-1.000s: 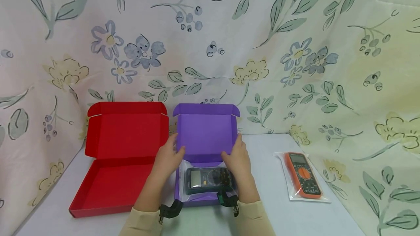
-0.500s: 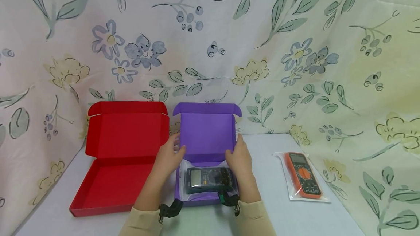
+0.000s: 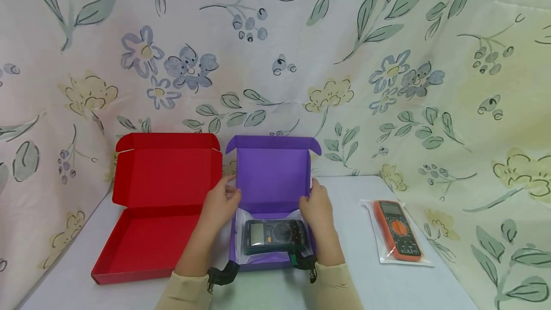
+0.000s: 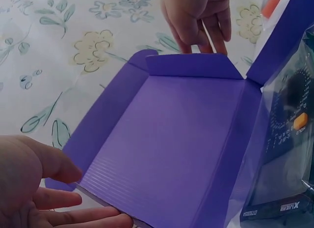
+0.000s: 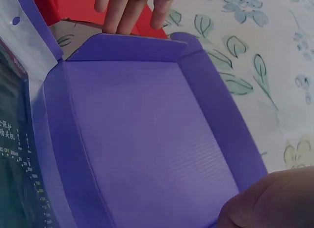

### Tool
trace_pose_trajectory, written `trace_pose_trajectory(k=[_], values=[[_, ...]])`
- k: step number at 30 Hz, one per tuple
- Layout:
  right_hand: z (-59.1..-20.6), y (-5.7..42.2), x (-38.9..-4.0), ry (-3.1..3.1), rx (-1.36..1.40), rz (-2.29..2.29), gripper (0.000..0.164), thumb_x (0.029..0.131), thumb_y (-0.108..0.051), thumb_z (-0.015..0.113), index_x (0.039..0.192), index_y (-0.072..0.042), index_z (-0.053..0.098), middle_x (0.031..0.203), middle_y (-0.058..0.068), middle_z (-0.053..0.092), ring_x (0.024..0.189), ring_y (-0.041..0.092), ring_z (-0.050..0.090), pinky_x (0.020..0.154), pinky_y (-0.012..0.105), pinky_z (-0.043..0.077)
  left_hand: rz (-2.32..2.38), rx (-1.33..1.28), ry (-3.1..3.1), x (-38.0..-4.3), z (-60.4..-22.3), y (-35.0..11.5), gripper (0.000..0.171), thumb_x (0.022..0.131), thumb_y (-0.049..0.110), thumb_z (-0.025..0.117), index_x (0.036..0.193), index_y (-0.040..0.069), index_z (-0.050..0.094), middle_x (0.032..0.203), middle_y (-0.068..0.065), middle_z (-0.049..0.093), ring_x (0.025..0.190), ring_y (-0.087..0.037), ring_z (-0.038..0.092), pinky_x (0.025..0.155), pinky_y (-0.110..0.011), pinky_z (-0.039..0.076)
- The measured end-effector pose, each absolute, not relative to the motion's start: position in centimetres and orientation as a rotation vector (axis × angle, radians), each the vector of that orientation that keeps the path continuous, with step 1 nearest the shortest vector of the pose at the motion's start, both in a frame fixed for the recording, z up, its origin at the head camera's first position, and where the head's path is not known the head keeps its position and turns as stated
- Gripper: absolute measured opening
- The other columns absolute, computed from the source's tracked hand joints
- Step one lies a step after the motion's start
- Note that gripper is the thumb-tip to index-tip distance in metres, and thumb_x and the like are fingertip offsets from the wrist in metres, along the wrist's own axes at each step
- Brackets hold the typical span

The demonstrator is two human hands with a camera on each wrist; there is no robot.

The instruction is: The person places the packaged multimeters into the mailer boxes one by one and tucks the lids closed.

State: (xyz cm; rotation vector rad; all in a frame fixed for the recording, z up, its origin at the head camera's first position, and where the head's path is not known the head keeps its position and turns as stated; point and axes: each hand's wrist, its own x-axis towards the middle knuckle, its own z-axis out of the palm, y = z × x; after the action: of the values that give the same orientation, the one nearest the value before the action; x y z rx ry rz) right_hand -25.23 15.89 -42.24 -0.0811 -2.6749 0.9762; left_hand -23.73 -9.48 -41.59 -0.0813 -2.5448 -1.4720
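Observation:
A purple cardboard box (image 3: 273,176) stands with its lid raised and its side flaps out. In its base lies a black multimeter (image 3: 275,236) in a clear plastic bag, display to the left. My left hand (image 3: 219,204) is at the lid's left side, fingers extended along the side flap and thumb apart from them. At the lid's right side is my right hand (image 3: 317,207), its fingers reaching down outside the right flap in the left wrist view. The right wrist view shows the lid's inside (image 5: 142,134) with my right thumb (image 5: 270,203) at its lower edge.
An open red box (image 3: 148,243) stands just left of the purple one. An orange multimeter (image 3: 398,231) in a clear bag lies on the white table (image 3: 357,252) to the right. Behind the boxes hangs a floral cloth (image 3: 275,71).
My right hand has shifted slightly to the right, away from the lid's inner face. The lid's side flaps have changed angle, and the top corner tabs spread wider. My left hand barely moved.

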Motion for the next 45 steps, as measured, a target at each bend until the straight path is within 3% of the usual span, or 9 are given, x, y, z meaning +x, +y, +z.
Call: trace_pose_trajectory(k=[9, 20, 26, 32, 39, 45], values=[[-42.5, 16.7, -25.6, -2.671, -0.073, 0.952, 0.052, 0.088, -0.001, 0.052, 0.138, 0.010, 0.055, 0.110, 0.024, 0.065, 0.101, 0.040, 0.064, 0.088, 0.055, 0.051, -1.408, -0.050, -2.549, -23.8, -41.4, -9.7, 0.047, 0.098, 0.011, 0.057, 0.144, -0.001, 0.053, 0.110, -0.021, 0.069, 0.102, -0.038, 0.070, 0.085, -0.051, 0.058], [-42.5, 18.5, -26.0, -2.641, -0.104, 1.090, 0.047, 0.088, 0.002, 0.044, 0.131, 0.003, 0.065, 0.108, 0.017, 0.071, 0.105, 0.038, 0.066, 0.087, 0.053, 0.051, -1.444, -0.028, -2.539, -23.8, -41.4, -9.9, 0.044, 0.099, 0.008, 0.057, 0.141, -0.002, 0.056, 0.102, -0.019, 0.071, 0.092, -0.033, 0.072, 0.079, -0.047, 0.060], [-42.6, 19.7, -26.2, -2.595, -0.091, 1.378, 0.041, 0.092, 0.002, 0.044, 0.128, 0.007, 0.065, 0.110, 0.020, 0.072, 0.103, 0.034, 0.070, 0.092, 0.054, 0.051, -1.506, -0.003, -2.562, -23.9, -41.5, -10.2, 0.044, 0.101, 0.011, 0.057, 0.144, -0.001, 0.054, 0.101, -0.017, 0.072, 0.089, -0.030, 0.074, 0.080, -0.046, 0.060], [-42.8, 21.4, -26.1, -2.555, -0.033, 1.678, 0.038, 0.094, 0.002, 0.045, 0.125, 0.012, 0.063, 0.110, 0.024, 0.071, 0.098, 0.031, 0.071, 0.097, 0.050, 0.053, -1.632, -0.012, -2.584, -24.1, -41.5, -10.9, 0.044, 0.102, 0.008, 0.055, 0.144, -0.002, 0.050, 0.088, -0.014, 0.072, 0.079, -0.031, 0.073, 0.076, -0.039, 0.061], [-42.9, 22.5, -25.8, -2.545, 0.007, 1.848, 0.035, 0.102, -0.005, 0.050, 0.129, 0.013, 0.060, 0.111, 0.025, 0.071, 0.096, 0.031, 0.073, 0.094, 0.044, 0.055, -1.717, -0.042, -2.617, -24.2, -41.5, -11.6, 0.048, 0.102, 0.005, 0.054, 0.149, -0.001, 0.045, 0.084, -0.016, 0.072, 0.072, -0.034, 0.073, 0.068, -0.039, 0.061], [-42.8, 22.6, -25.8, -2.568, -0.013, 1.837, 0.037, 0.102, -0.009, 0.052, 0.132, 0.012, 0.059, 0.109, 0.023, 0.072, 0.093, 0.029, 0.073, 0.093, 0.044, 0.056, -1.707, -0.069, -2.637, -24.2, -41.6, -11.7, 0.054, 0.102, 0.005, 0.055, 0.154, 0.006, 0.042, 0.084, -0.017, 0.071, 0.066, -0.033, 0.071, 0.067, -0.041, 0.061]])
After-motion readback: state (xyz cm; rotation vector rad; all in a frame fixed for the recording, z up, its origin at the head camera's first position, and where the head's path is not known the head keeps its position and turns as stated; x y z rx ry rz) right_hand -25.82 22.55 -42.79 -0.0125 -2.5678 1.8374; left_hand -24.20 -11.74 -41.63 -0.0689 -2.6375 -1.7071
